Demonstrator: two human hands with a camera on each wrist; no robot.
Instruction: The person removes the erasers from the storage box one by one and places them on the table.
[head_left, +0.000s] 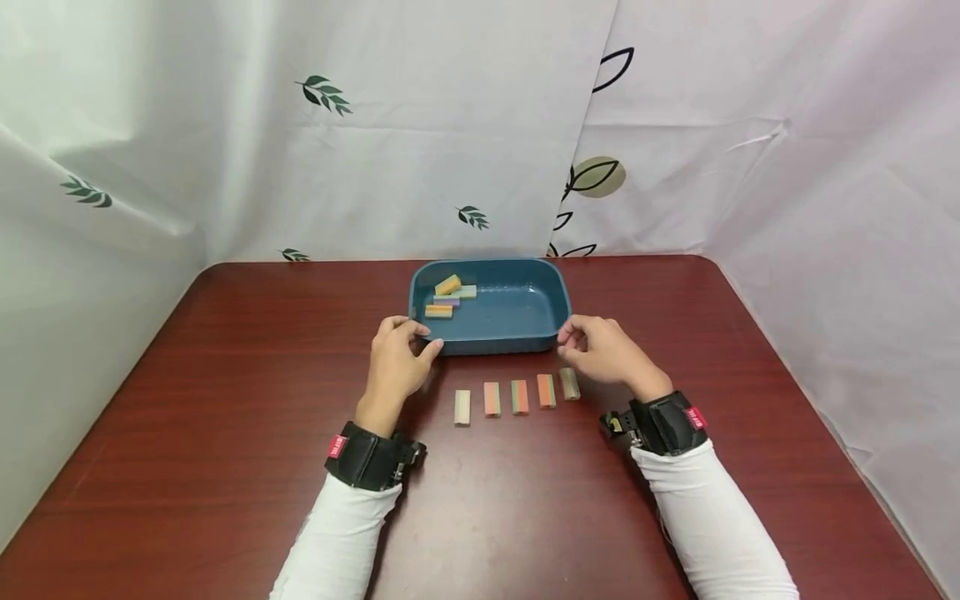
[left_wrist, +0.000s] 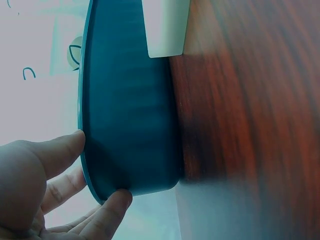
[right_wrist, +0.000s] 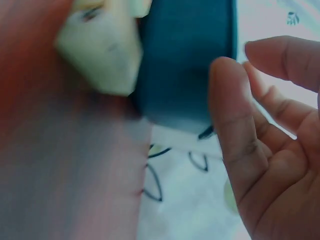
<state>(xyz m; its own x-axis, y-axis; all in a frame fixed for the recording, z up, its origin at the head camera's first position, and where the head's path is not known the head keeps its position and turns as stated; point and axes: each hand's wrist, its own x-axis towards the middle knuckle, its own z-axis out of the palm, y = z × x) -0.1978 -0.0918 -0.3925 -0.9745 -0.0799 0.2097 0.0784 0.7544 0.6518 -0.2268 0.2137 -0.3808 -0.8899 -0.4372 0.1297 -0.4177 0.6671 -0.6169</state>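
At frame centre, the left hand (head_left: 397, 360) pinches the blue tray's (head_left: 491, 340) left corner while the right hand (head_left: 603, 352), fingers loosely curled, hovers beside its right corner.

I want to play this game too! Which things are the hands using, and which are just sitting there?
In use:
- blue tray, the left hand at its near left corner, the right hand by its near right corner
- four little blocks in the tray
- five blocks in a row on the table

Just there:
- red-brown table
- leaf-print curtain
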